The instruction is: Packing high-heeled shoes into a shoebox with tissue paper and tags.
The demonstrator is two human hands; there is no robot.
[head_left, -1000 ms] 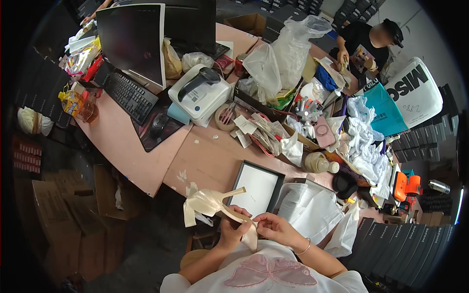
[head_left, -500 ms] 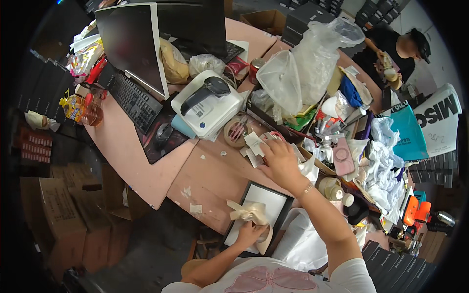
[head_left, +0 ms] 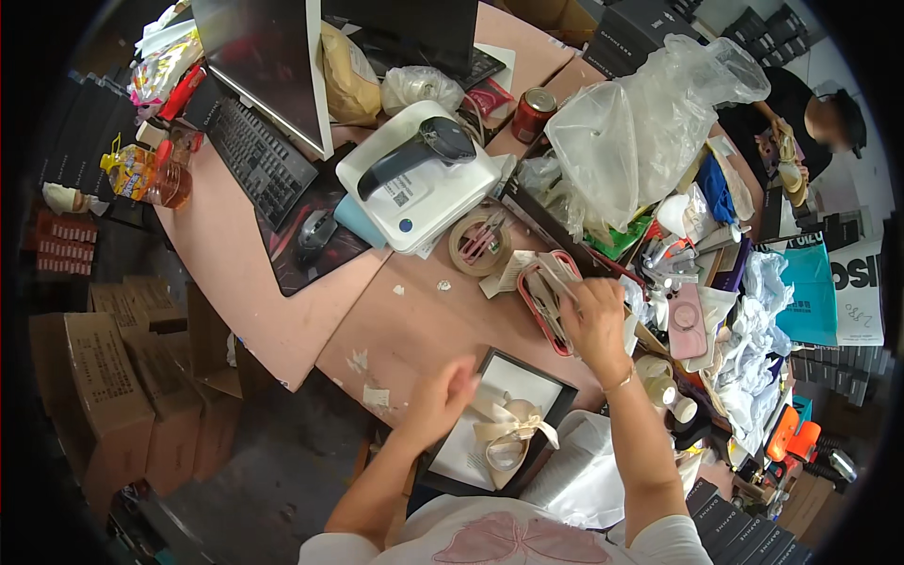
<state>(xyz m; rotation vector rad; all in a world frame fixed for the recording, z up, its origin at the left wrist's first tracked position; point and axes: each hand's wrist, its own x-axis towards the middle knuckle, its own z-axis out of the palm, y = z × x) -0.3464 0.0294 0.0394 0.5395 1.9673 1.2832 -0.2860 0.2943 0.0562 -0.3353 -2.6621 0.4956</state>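
Note:
My right hand (head_left: 596, 325) is over a small pink-rimmed tray (head_left: 562, 347) of pale slips and strips. Its fingers are closed at a pale strip (head_left: 556, 279) by the tray's upper edge. My left hand (head_left: 441, 394) is raised beside the open black shoe box (head_left: 556, 407); motion smears its fingers, and I see nothing in it. On white paper in the box lies a cream shoe (head_left: 506, 452) with a large satin bow (head_left: 508, 426), touched by neither hand. Left of the tray sits a tape roll (head_left: 478, 247) with pink-handled scissors lying in it.
A white box with a barcode scanner (head_left: 419, 155) stands at centre, near a keyboard (head_left: 259, 160) and mouse (head_left: 316, 231). To the right are plastic bags (head_left: 612, 141), a pink phone (head_left: 687, 320) and crumpled white tissue (head_left: 753, 320). Another person (head_left: 800, 122) holds shoes at far right.
My left hand has let go of the cream shoe and lifted up and left. My right hand has moved right and nearer, off the white slips, which now lie elsewhere, uncovering the pink-rimmed tray.

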